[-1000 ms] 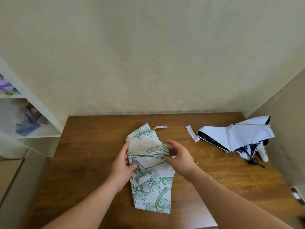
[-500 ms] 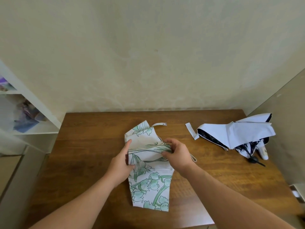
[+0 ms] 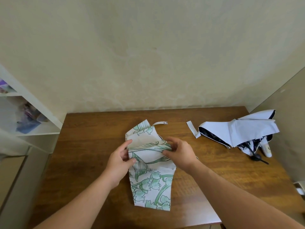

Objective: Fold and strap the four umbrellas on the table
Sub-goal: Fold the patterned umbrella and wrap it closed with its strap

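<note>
A white umbrella with a green flower print [image 3: 151, 176] lies lengthwise in the middle of the wooden table [image 3: 85, 146], its canopy partly flattened. Its strap with a snap [image 3: 160, 123] sticks out at the far end. My left hand [image 3: 121, 160] holds the left edge of the canopy between thumb and fingers. My right hand [image 3: 179, 150] pinches a fold of the fabric at the right edge. A second umbrella, white outside and dark inside [image 3: 237, 134], lies unfolded at the far right of the table, its strap [image 3: 192, 129] trailing to the left.
A wall runs along the back of the table and a beige panel [image 3: 290, 123] stands at its right edge. White shelves [image 3: 29, 113] with a few items stand to the left. A small white object [image 3: 299, 190] lies at the right edge.
My right hand has gathered the fabric fold a little further toward the centre. The left hand stays on the left edge. The view has shifted slightly.
</note>
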Tool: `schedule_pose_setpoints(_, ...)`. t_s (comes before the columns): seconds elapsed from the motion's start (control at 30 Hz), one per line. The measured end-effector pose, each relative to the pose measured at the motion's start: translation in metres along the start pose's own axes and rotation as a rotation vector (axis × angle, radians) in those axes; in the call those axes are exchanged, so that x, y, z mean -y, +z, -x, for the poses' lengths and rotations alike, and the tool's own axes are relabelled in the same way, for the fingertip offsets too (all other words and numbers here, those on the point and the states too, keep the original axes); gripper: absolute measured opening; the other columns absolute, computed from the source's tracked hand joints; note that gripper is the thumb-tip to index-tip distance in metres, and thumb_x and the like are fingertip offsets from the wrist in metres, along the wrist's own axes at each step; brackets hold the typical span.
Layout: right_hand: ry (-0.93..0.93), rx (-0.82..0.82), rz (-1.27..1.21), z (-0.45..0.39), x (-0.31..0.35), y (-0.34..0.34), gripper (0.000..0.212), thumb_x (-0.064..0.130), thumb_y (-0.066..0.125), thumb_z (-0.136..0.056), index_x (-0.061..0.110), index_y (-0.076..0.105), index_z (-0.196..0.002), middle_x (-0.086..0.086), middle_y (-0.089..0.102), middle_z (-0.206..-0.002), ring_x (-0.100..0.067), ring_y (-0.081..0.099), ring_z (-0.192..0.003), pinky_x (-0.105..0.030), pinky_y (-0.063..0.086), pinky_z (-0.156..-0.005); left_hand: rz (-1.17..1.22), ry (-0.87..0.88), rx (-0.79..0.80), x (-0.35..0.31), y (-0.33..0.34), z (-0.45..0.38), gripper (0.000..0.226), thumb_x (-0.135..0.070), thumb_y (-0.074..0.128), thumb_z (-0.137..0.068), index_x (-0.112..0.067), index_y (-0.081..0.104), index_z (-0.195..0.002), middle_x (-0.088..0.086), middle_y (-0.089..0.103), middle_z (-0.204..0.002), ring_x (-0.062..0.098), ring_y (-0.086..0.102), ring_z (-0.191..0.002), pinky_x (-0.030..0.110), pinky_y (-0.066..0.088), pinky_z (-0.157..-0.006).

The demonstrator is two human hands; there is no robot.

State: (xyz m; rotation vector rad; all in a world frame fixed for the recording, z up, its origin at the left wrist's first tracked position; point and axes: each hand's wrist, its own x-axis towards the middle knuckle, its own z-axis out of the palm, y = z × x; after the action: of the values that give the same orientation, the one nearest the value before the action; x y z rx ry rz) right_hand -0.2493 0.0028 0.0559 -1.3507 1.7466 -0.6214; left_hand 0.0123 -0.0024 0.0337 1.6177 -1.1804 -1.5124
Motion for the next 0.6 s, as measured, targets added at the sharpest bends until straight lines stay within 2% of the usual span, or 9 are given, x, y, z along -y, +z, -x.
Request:
schedule_pose_setpoints(0.07,-0.106,0.011,0.235,-0.001,-0.001,-0.003,0.044,0.026,0.081,-0.087,0.034,0.069,-0.129,0.012,0.076,-0.102,-0.007,0.07,-0.094,-0.024,0.056,-0.085,-0.11,0.038,-0.026,0.0,-0.002,0.0,0.064,0.005,0.075,-0.091,-0.047,0.064,-0.126,-0.011,0.077,-0.112,0.003,0.071,-0.104,0.018,0.059,-0.078)
schedule_pose_setpoints(0.17,-0.298,0.007,0.605,-0.002,-0.002,-0.003,0.01,0.028,0.075,-0.09,0.027,0.07,-0.1,0.009,0.069,-0.09,-0.023,0.061,-0.093,-0.036,0.048,-0.072,-0.449,0.17,-0.102,0.002,-0.009,-0.002,0.037,-0.019,0.081,-0.091,-0.048,0.073,-0.112,-0.021,0.072,-0.105,0.002,0.067,-0.098,0.026,0.056,-0.084)
schedule_pose_setpoints(0.27,-0.353,-0.062,0.632,-0.004,-0.009,-0.004,0.009,0.029,0.074,-0.091,0.026,0.066,-0.087,0.015,0.056,-0.083,-0.024,0.055,-0.09,-0.036,0.042,-0.069,-0.6,0.314,-0.173,0.003,-0.013,-0.003,0.023,-0.026,0.081,-0.091,-0.033,0.079,-0.112,-0.019,0.068,-0.098,0.002,0.064,-0.09,0.027,0.055,-0.081)
schedule_pose_setpoints(0.33,-0.358,-0.116,0.558,-0.005,-0.013,-0.004,0.01,0.029,0.078,-0.089,0.026,0.069,-0.09,0.019,0.052,-0.084,-0.023,0.056,-0.089,-0.036,0.045,-0.073,-0.621,0.351,-0.192,0.005,-0.015,-0.003,0.019,-0.028,0.08,-0.092,-0.026,0.081,-0.11,-0.018,0.068,-0.096,0.003,0.064,-0.089,0.026,0.054,-0.079)
schedule_pose_setpoints(0.43,-0.288,-0.126,0.475,-0.003,-0.016,-0.003,0.018,0.033,0.081,-0.088,0.026,0.072,-0.102,0.012,0.053,-0.094,-0.019,0.051,-0.096,-0.034,0.045,-0.079,-0.593,0.353,-0.198,0.009,-0.014,-0.001,0.017,-0.03,0.076,-0.094,-0.026,0.08,-0.111,-0.019,0.064,-0.103,0.003,0.061,-0.094,0.031,0.056,-0.082)
schedule_pose_setpoints(0.57,-0.285,0.016,0.423,0.003,-0.007,-0.008,0.048,0.037,0.08,-0.086,0.033,0.063,-0.13,0.011,0.053,-0.119,-0.015,0.044,-0.112,-0.03,0.041,-0.097,-0.556,0.356,-0.164,0.01,-0.014,-0.001,0.013,-0.031,0.075,-0.095,-0.031,0.079,-0.107,-0.023,0.059,-0.113,0.006,0.059,-0.109,0.035,0.054,-0.093)
schedule_pose_setpoints(0.6,-0.306,0.022,0.436,0.003,-0.005,-0.007,0.048,0.037,0.081,-0.085,0.033,0.064,-0.13,0.011,0.055,-0.119,-0.016,0.045,-0.112,-0.032,0.042,-0.098,-0.539,0.36,-0.153,0.01,-0.014,-0.001,0.012,-0.03,0.075,-0.095,-0.032,0.079,-0.106,-0.024,0.061,-0.114,0.003,0.059,-0.11,0.037,0.054,-0.095)
